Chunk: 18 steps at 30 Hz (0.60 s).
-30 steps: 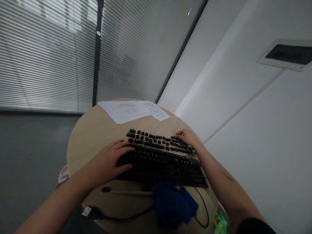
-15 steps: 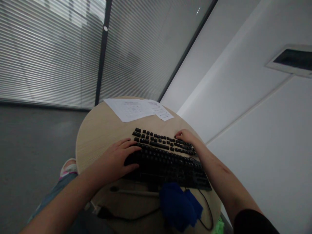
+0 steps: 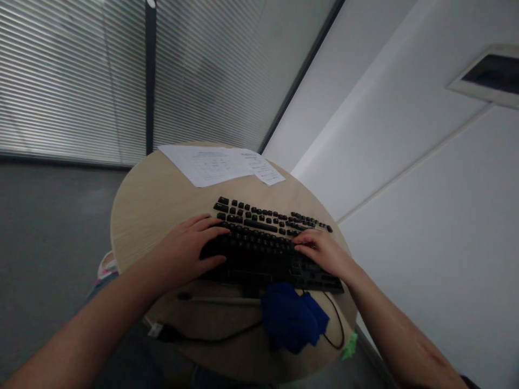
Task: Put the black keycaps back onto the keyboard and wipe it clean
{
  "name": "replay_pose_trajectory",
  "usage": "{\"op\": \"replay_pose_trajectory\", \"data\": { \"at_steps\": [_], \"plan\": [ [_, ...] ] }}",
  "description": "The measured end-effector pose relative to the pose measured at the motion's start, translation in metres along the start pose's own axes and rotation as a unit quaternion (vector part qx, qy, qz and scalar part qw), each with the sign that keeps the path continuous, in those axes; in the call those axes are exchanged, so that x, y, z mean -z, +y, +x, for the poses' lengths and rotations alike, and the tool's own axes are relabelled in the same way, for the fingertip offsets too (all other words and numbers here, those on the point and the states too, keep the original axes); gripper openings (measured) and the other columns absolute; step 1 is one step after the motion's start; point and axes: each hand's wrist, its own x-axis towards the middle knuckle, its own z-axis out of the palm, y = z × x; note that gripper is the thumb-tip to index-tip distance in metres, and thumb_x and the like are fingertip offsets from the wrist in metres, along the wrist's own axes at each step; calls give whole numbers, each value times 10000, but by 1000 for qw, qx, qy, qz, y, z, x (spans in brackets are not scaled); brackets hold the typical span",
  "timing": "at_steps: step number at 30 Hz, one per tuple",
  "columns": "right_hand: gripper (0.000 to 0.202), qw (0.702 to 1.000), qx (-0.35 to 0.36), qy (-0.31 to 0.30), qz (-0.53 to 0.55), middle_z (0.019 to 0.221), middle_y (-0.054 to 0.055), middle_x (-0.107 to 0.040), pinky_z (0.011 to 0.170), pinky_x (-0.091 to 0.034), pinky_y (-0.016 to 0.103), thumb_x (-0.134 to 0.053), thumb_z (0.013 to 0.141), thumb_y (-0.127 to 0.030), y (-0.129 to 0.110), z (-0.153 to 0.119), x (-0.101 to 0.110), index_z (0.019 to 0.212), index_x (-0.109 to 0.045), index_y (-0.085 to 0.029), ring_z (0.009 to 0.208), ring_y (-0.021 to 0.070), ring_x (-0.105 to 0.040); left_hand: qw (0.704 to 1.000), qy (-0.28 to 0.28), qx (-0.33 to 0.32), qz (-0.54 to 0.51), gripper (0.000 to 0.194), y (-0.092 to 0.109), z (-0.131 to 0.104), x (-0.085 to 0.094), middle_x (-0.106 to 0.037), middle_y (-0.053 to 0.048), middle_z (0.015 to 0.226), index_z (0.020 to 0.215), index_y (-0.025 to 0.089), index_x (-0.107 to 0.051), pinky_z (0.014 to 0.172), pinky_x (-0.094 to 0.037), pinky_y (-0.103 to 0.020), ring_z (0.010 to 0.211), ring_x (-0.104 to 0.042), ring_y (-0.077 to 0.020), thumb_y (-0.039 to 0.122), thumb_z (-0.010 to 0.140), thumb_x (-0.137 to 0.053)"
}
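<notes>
A black keyboard (image 3: 259,265) lies on the round wooden table (image 3: 141,205). Loose black keycaps (image 3: 259,225) are laid out in rows along its far side. My left hand (image 3: 190,246) rests on the keyboard's left end with its fingers apart. Over the right part of the keyboard is my right hand (image 3: 320,249), thumb and fingers close together near the keys; anything between the fingertips is too small to make out.
Printed papers (image 3: 211,165) lie at the table's far edge. Nearer me are a blue cloth (image 3: 292,319), a thin light rod (image 3: 223,300) and a black cable (image 3: 214,340). Something green (image 3: 350,346) shows at the right edge.
My right hand has moved from the far keycap rows toward me, onto the keyboard. My left hand stays at the keyboard's left end. The camera view has shifted a little.
</notes>
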Motion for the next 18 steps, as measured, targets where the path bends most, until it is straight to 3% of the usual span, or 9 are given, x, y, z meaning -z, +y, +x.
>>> {"op": "replay_pose_trajectory", "data": {
  "at_steps": [6,18],
  "plan": [
    [156,1000,-13,0,-7,1026,61,-772,886,-555,358,-664,939,-227,-10,-15,-19,1031,-790,-233,959,220,-722,1000,4,-7,8,574,0,0,-2,-613,-120,1458,1318,246,-673,1175,-400,-571,1404,-493,-379,533,821,-669],
    [156,997,-19,-4,-69,1052,64,-773,899,-549,346,-661,953,-225,-18,-11,-24,1043,-789,-221,995,228,-718,1000,-6,4,-3,584,0,0,-1,-605,-131,1465,1328,232,-670,1192,-380,-567,1420,-477,-382,515,818,-689]
  ]
}}
